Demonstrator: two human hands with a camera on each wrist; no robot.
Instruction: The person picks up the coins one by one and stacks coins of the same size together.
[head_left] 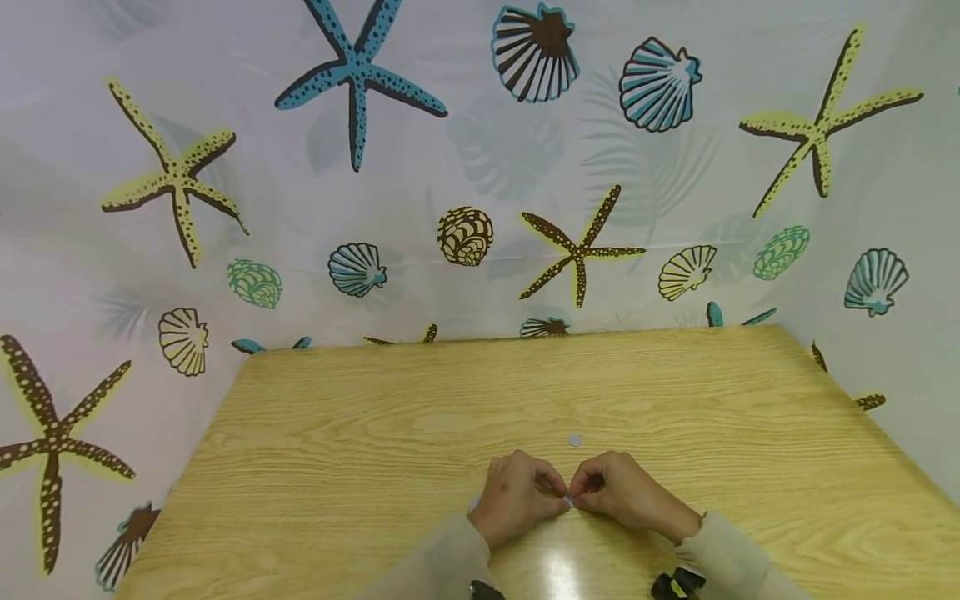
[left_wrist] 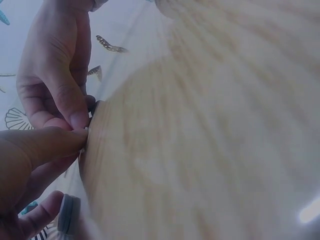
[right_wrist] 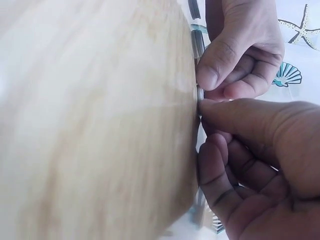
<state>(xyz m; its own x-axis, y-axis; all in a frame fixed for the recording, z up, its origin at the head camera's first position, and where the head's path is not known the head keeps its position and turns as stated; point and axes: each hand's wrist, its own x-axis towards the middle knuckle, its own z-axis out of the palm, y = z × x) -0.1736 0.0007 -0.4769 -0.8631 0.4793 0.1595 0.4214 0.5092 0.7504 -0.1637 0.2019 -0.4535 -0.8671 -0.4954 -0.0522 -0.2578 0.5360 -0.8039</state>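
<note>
Both hands meet fingertip to fingertip low over the table. My left hand point(head_left: 517, 498) and my right hand point(head_left: 626, 493) pinch a small pale grey piece point(head_left: 570, 502) between thumbs and fingers. Most of that piece is covered by the fingertips; a thin grey edge of the piece point(right_wrist: 200, 95) shows in the right wrist view. Just beyond the hands lies a flat, round, pale disc point(head_left: 575, 440). Another pale disc point(head_left: 474, 502) peeks out beside the left hand, mostly hidden by it. A grey disc with a thick rim point(left_wrist: 69, 214) appears near the left fingers in the left wrist view.
The wood-grain table point(head_left: 360, 417) spreads out around the hands. Behind it and along its sides hangs a white curtain point(head_left: 420, 167) printed with starfish and shells. Dark wrist straps point(head_left: 678, 585) sit at the cuffs of the light sleeves.
</note>
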